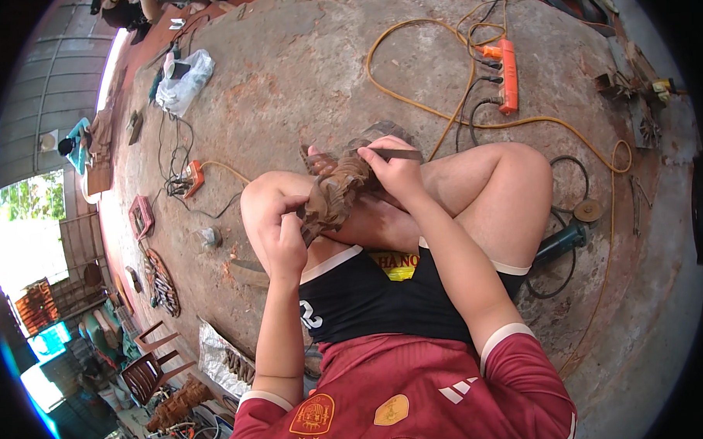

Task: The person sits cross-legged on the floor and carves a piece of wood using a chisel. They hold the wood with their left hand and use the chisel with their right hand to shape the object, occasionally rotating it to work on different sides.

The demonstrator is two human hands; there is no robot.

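Note:
A brown carved wooden piece (337, 193) with deep relief lies across my crossed legs. My left hand (282, 236) is closed around its near left end. Over its far right side, my right hand (396, 175) pinches a thin, flat brown strip (403, 153) that touches or nearly touches the carving. Whether the strip is sandpaper or a flat tool, I cannot tell. The carving's underside is hidden by my hands and legs.
An orange power strip (508, 78) with plugged cords and a looping yellow cable lies ahead right. A green power tool (561, 245) is beside my right thigh. To the left are a plastic bag (186, 84), an orange socket block (194, 178) and several hand tools (162, 282).

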